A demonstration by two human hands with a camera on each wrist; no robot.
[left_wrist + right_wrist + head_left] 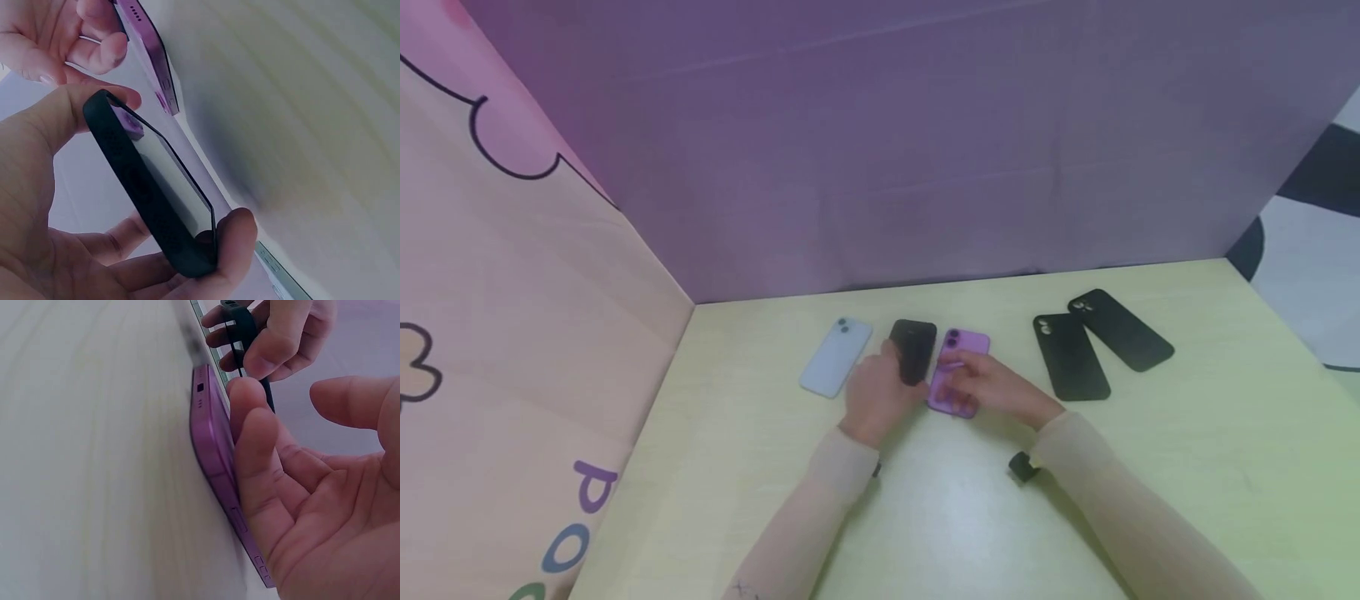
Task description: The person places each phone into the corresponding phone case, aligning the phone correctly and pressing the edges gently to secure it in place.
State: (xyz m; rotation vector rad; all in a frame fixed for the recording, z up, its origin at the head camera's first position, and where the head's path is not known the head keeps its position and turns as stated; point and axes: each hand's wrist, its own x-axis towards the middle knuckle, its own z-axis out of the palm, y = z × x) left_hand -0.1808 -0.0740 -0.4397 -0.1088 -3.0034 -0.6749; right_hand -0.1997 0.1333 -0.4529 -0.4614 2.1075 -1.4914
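My left hand grips a dark phone case by its long edges, thumb on one side and fingers on the other. The left wrist view shows the case end-on, its rim held clear of the table. A purple phone lies back up just to the right, two lenses at its top. Over it spreads my right hand. In the right wrist view that hand's fingers lie along the side of the purple phone, with the thumb standing apart.
A white phone lies back up left of my left hand. Two black phone cases lie at the right, one overlapping the other's corner. A purple-grey panel closes off the table's back edge; a printed panel stands along the left.
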